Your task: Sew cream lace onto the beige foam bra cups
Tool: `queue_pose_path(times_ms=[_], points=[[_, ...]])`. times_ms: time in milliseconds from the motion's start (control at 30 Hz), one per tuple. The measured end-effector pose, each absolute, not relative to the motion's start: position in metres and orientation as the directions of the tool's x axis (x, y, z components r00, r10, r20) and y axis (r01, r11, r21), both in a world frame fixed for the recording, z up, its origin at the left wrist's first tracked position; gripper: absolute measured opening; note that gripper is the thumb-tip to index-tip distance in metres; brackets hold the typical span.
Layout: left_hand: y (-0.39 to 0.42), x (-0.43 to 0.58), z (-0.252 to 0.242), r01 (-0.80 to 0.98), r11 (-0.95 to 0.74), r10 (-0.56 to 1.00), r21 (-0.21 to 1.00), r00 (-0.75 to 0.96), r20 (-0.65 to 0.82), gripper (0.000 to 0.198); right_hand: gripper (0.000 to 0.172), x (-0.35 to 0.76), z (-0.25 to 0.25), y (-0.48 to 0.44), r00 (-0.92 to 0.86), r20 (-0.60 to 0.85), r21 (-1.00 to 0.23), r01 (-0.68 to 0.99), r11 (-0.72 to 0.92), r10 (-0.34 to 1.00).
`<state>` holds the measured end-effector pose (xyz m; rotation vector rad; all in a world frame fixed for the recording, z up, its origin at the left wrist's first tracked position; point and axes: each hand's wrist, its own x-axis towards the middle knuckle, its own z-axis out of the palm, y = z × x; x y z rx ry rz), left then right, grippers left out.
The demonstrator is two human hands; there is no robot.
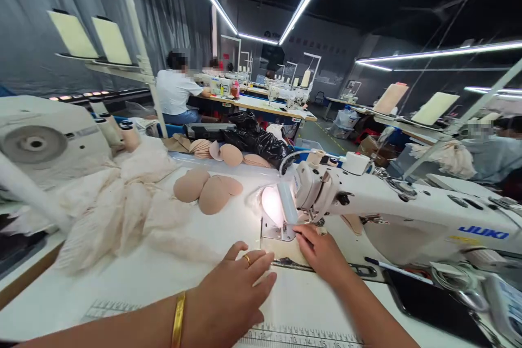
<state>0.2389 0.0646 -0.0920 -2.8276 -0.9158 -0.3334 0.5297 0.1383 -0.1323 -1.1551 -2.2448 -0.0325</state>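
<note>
On the white table, my left hand [238, 291] hovers or rests palm down, fingers spread, holding nothing, with a gold ring and bracelet. My right hand [320, 253] is at the sewing machine [383, 201], its thumb and index finger close together beside the needle area; what they hold, if anything, is too small to make out. Just behind the metal needle plate [271, 230], a beige oval pad [271, 204] lies under the machine's bright light. More beige pads [214, 194] lie overlapping to the left.
Sheer cream fabric [126, 212] is heaped on the left. A black phone [440, 304] and a pen [397, 271] lie at the right. Printed rulers [305, 335] run along the near edge. Further pads [231, 155] and black plastic bags [261, 138] are behind. A person [177, 89] sits beyond.
</note>
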Motion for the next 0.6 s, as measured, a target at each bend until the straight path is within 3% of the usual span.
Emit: queue_pose_path(times_ms=[100, 200, 300, 433, 533, 600], points=[[0.022, 0.21, -0.101, 0.75, -0.66, 0.713, -0.049, 0.645, 0.274, 0.069, 0.024, 0.531, -0.133, 0.137, -0.538, 0.55, -0.128, 0.702, 0.701, 0.639], [-0.003, 0.194, -0.123, 0.793, -0.609, 0.767, 0.031, 0.578, 0.276, 0.07, 0.022, 0.517, -0.121, 0.125, -0.635, 0.504, -0.117, 0.621, 0.775, 0.585], [-0.017, 0.197, -0.138, 0.687, -0.717, 0.684, 0.123, 0.656, 0.32, 0.057, 0.021, 0.491, -0.101, 0.1, -0.67, 0.437, -0.218, 0.569, 0.793, 0.601], [-0.025, 0.202, -0.114, 0.496, -0.805, 0.59, 0.325, 0.728, 0.35, 0.039, 0.025, 0.455, -0.085, 0.06, -0.666, 0.388, -0.386, 0.51, 0.769, 0.637], [-0.013, 0.186, -0.088, 0.495, -0.756, 0.653, 0.428, 0.609, 0.45, 0.043, 0.042, 0.433, -0.087, 0.037, -0.65, 0.343, -0.483, 0.497, 0.721, 0.678], [0.003, 0.169, -0.08, 0.596, -0.697, 0.713, 0.4, 0.51, 0.482, 0.047, 0.039, 0.421, -0.093, 0.03, -0.653, 0.341, -0.489, 0.491, 0.721, 0.676]])
